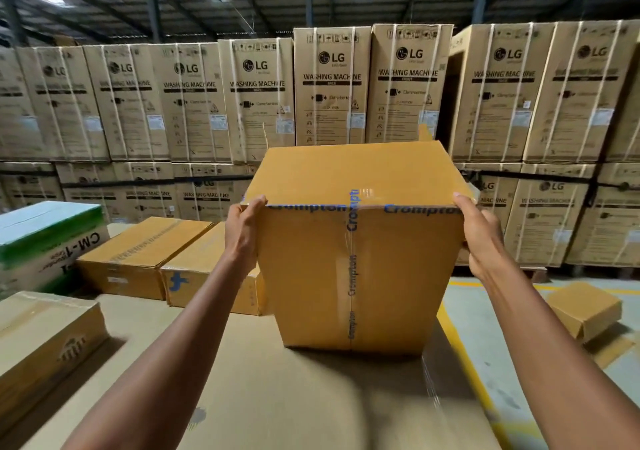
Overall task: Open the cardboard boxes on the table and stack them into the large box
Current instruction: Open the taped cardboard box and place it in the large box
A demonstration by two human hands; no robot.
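A tall yellow-brown cardboard box (pixel 356 259) sealed with clear tape printed in blue stands in front of me on the cardboard work surface (pixel 277 397). My left hand (pixel 242 231) grips its upper left edge, thumb on top. My right hand (pixel 479 234) grips the upper right corner the same way. A loose flap sticks up behind the box's far right corner. Two flatter yellow boxes (pixel 138 259) (pixel 211 269) lie side by side to the left, behind my left arm.
A brown box (pixel 45 338) lies at the near left and a green-and-white carton (pixel 48 231) behind it. Another small box (pixel 588 311) sits on the floor at right, by yellow floor lines. Stacked washing-machine cartons (pixel 329 89) wall off the background.
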